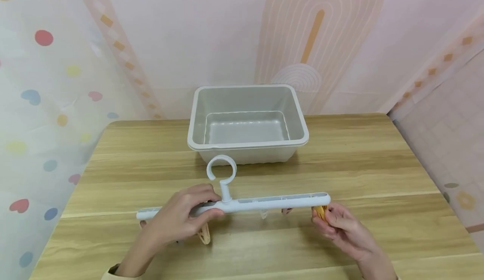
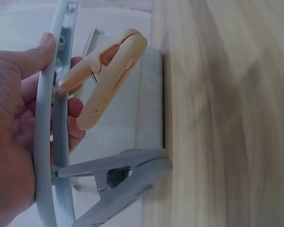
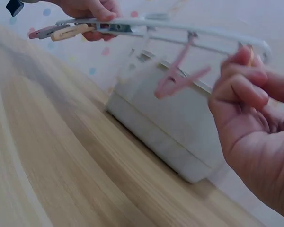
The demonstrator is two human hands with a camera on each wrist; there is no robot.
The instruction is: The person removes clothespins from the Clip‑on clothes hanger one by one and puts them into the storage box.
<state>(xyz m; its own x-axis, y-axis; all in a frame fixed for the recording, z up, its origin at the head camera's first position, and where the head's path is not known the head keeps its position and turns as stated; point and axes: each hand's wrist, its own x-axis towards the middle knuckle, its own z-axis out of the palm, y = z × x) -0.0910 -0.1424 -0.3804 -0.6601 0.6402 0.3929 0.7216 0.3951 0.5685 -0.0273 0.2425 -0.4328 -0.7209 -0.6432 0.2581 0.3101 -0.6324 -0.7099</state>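
A pale blue clip hanger (image 1: 280,202) with a ring hook is held above the table. My left hand (image 1: 185,215) grips its bar just left of the hook, thumb in front. At the bar's right end, my right hand (image 1: 348,231) pinches a yellow-orange clothespin (image 1: 321,212), partly hidden by the fingers. Under the left part of the bar hang a peach clothespin (image 2: 116,78) and a grey clothespin (image 2: 128,177). The right wrist view shows a pink clothespin (image 3: 166,82) and a whitish one (image 3: 132,68) between the hands, plus a dull pink one (image 3: 38,33) at the far end.
Behind the hanger, a light grey plastic bin (image 1: 247,147) stands at the back of the wooden table (image 1: 378,166). Nothing shows inside the bin. A patterned sheet (image 1: 211,27) covers the wall behind.
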